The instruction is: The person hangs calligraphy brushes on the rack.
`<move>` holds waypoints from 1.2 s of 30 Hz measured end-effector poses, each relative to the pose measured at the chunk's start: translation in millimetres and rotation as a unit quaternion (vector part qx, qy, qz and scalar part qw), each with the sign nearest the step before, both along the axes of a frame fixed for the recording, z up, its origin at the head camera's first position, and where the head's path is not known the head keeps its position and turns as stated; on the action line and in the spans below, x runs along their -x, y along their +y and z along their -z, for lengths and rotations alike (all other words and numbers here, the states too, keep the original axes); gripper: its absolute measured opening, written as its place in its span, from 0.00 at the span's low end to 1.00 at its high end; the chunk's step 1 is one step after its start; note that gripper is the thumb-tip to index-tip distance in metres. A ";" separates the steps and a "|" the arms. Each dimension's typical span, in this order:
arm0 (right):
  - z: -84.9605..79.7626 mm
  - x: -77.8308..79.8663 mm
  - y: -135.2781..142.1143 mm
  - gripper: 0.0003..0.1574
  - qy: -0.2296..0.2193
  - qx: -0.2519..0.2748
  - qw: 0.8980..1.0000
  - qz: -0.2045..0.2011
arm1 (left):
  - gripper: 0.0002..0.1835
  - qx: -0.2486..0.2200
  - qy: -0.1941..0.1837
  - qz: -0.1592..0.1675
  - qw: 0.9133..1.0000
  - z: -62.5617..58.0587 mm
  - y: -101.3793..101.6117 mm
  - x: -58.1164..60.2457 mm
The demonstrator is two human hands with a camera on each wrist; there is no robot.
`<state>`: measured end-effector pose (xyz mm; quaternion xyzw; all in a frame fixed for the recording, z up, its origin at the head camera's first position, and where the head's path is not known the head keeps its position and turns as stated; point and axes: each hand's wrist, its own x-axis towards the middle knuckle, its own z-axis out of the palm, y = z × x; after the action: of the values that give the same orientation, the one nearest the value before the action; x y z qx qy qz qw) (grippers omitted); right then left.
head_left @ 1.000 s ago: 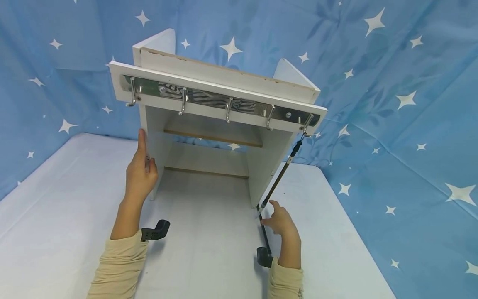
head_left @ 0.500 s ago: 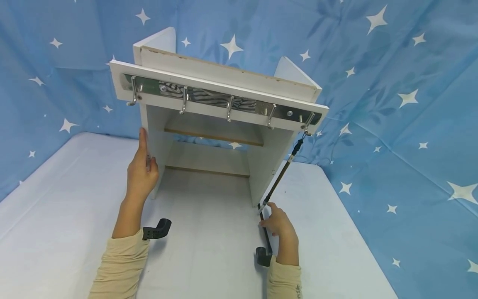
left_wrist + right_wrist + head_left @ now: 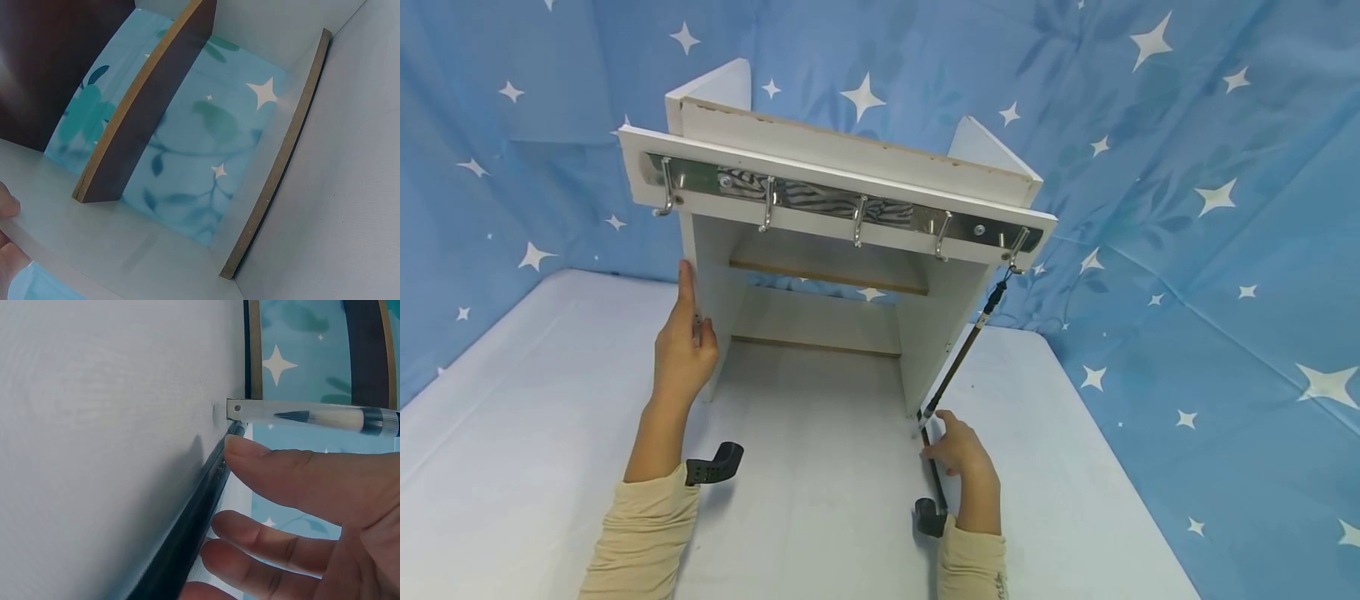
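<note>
A white shelf [image 3: 850, 133] with a row of metal hooks [image 3: 859, 221] stands on the white table. My left hand [image 3: 683, 358] holds the shelf's left side panel, thumb on the inner face and index finger straight along the edge. From the rightmost hook a slim brown brush [image 3: 958, 367] hangs by a loop; its tip is under a clear cap [image 3: 294, 415]. Below it a dark rod [image 3: 200, 512] lies beside the panel's foot. My right hand [image 3: 962, 446] is at this rod, fingers loosely bent, thumb tip touching or just over it. The rod's near end is hidden.
Inside the shelf, crossboards [image 3: 275, 169] span between the side panels. A blue star-patterned cloth [image 3: 1187, 275] surrounds the white table [image 3: 820, 500]. A black wrist mount [image 3: 715, 463] juts from the left sleeve, another [image 3: 929, 517] from the right.
My right thumb and fingers have come a little closer together and shifted slightly toward the rod. The left hand, shelf and hanging brush stay as they were.
</note>
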<state>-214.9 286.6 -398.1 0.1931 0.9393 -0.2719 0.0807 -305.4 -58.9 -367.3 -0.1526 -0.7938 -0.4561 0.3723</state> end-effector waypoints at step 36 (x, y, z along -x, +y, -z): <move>3.0 3.2 1.0 0.40 -0.003 -0.005 1.000 0.000 | 0.48 -0.014 0.023 0.013 1.000 2.3 2.4 2.3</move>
<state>-218.1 287.7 -401.1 0.1945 0.9404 -0.2665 0.0828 -307.7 -56.5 -369.6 -0.1683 -0.7767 -0.4681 0.3863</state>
